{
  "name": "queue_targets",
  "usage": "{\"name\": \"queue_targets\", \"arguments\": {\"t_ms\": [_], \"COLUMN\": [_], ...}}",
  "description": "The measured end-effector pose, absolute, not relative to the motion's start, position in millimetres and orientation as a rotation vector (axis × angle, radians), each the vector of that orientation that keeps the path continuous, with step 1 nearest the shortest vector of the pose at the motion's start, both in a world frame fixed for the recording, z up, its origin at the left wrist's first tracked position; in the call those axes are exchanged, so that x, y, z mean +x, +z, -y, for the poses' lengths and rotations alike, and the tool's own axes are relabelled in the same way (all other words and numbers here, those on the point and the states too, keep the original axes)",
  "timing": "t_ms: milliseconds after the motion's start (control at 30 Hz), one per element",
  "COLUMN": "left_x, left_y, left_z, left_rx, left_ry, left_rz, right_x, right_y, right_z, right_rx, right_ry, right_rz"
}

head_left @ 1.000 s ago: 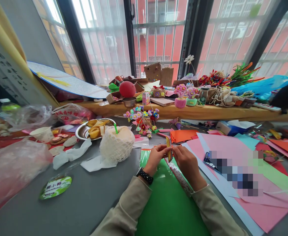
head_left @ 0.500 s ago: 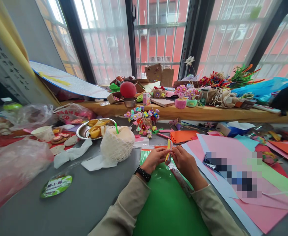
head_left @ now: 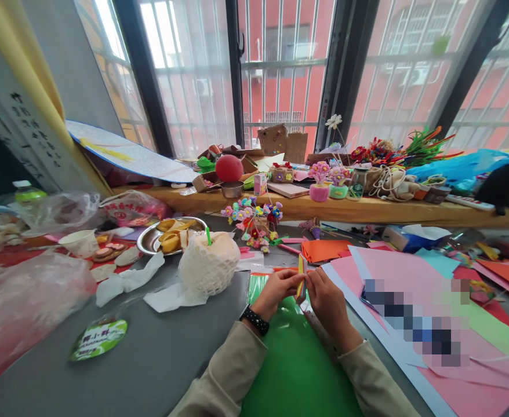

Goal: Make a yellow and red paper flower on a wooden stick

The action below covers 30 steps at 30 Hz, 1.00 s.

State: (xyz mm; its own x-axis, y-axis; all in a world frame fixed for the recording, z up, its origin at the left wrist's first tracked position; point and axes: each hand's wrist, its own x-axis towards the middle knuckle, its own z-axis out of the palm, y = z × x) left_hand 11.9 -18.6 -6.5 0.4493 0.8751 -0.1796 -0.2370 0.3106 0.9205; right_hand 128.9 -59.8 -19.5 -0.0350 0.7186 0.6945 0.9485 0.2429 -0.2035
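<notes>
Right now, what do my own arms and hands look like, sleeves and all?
Both sleeves are long and plain beige. The left hand has a black wristband with white specks. Neither it nor the right hand wears a glove.

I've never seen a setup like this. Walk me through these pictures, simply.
There is no machine here: a person works bare-handed. A camera worn on their head looks forward and down, so every picture shares that viewpoint. The bare left hand and bare right hand hold a small, narrow, multicoloured piece in a fingertip grip; its material is unclear. Beneath them lies a glossy green sheet on the matte grey table. To the left are a pale, rounded object in white foam netting and a shiny round metal bowl with yellow, peel-like pieces; to the right, large pink paper sheets.
</notes>
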Motion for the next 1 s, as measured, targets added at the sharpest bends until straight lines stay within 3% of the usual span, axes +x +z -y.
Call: {"name": "queue_targets", "arguments": {"t_ms": [167, 367, 433, 600, 1000], "left_x": [13, 10, 9, 7, 9], "left_y": [-6, -6, -5, -3, -5], "left_z": [19, 18, 18, 19, 20], "left_rx": [0.976, 0.943, 0.945, 0.953, 0.905], "left_ry": [0.879, 0.788, 0.746, 0.704, 0.741], "left_rz": [-0.851, -0.712, -0.647, -0.584, -0.653], "right_x": [136, 146, 144, 136, 135], "right_y": [-21, -22, -23, -24, -29], "right_z": [52, 44, 44, 45, 43], "right_rx": [-1.448, -1.169, -1.092, -1.039, -1.076], "right_ry": [0.005, 0.993, 1.177, 1.305, 1.154], "right_rz": [1.791, 1.492, 1.317, 1.182, 1.262]}}
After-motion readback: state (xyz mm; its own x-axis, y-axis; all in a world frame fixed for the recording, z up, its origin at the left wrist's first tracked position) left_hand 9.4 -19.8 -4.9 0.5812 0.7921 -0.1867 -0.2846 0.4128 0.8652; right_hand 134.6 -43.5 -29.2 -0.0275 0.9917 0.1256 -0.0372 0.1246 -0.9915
